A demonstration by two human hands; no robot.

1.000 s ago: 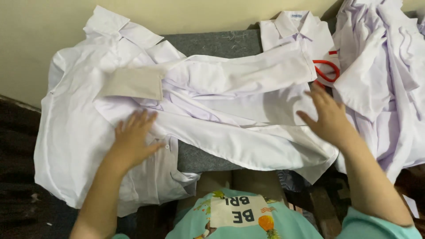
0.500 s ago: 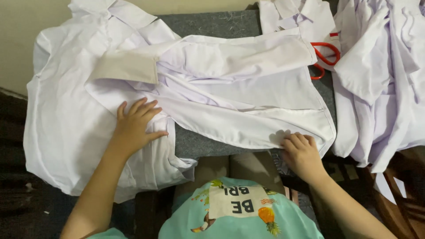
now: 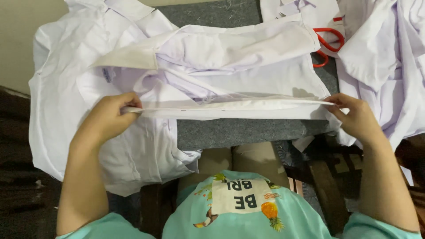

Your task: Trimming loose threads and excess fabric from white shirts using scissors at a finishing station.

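Observation:
A white shirt (image 3: 230, 66) lies spread over a grey felt-covered surface (image 3: 234, 130). My left hand (image 3: 108, 117) pinches the near folded edge of the shirt at its left end. At the right end of the same edge my right hand (image 3: 354, 117) grips the cloth. Between the two hands the edge is lifted and pulled taut in a straight line. A sleeve lies folded across the top of the shirt.
Red-handled scissors (image 3: 330, 44) rest at the back right, partly under cloth. More white shirts (image 3: 385, 62) are piled to the right and another collar (image 3: 310, 9) at the back. A beige wall (image 3: 17, 31) stands left; my knees (image 3: 239, 159) are under the table's front edge.
Both hands went from lying flat on the shirt to gripping its near edge. The edge now stands lifted and stretched between them; the right hand moved out to the corner.

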